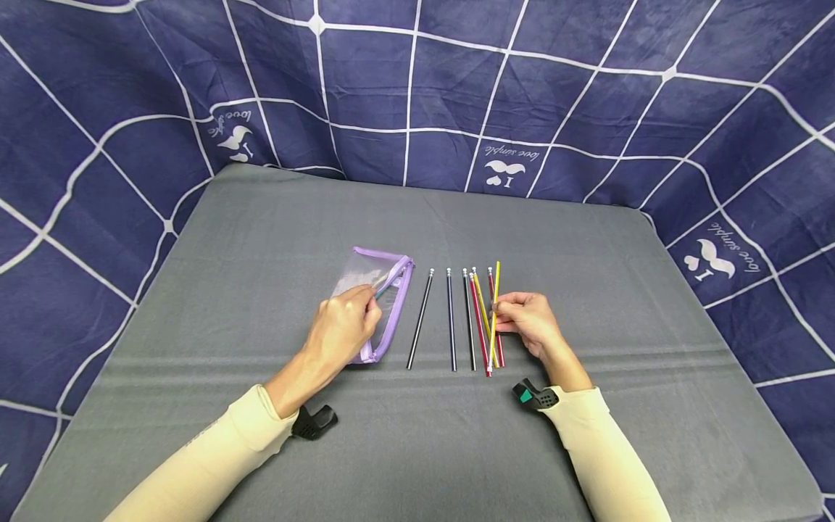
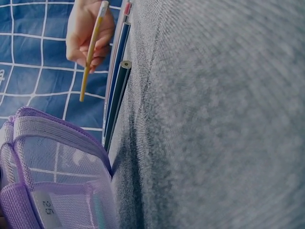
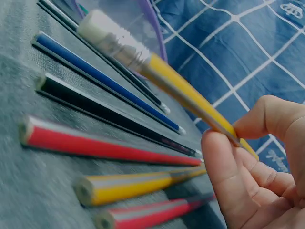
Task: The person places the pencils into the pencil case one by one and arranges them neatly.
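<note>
My right hand (image 1: pixel 530 319) pinches a yellow pencil (image 3: pixel 183 95) between thumb and fingers, raised above the table with its white eraser end toward me. Beneath it lie a red pencil (image 3: pixel 114 145), a yellow pencil (image 3: pixel 128 184) and another red pencil (image 3: pixel 152 213). My left hand (image 1: pixel 346 319) grips the upper edge of a see-through mesh pencil case (image 2: pixel 71 160) with lilac trim. Those left fingertips are partly hidden in the head view. Something teal shows by the case beside the fingers; what it is cannot be told.
Between case and right hand lie a black pencil (image 1: pixel 420 319), a blue pencil (image 1: pixel 451 322) and a second black pencil (image 1: pixel 470 326), roughly side by side. A grey cloth (image 1: pixel 417 449) covers the table. Blue checked fabric (image 1: pixel 443 87) hangs behind and at both sides.
</note>
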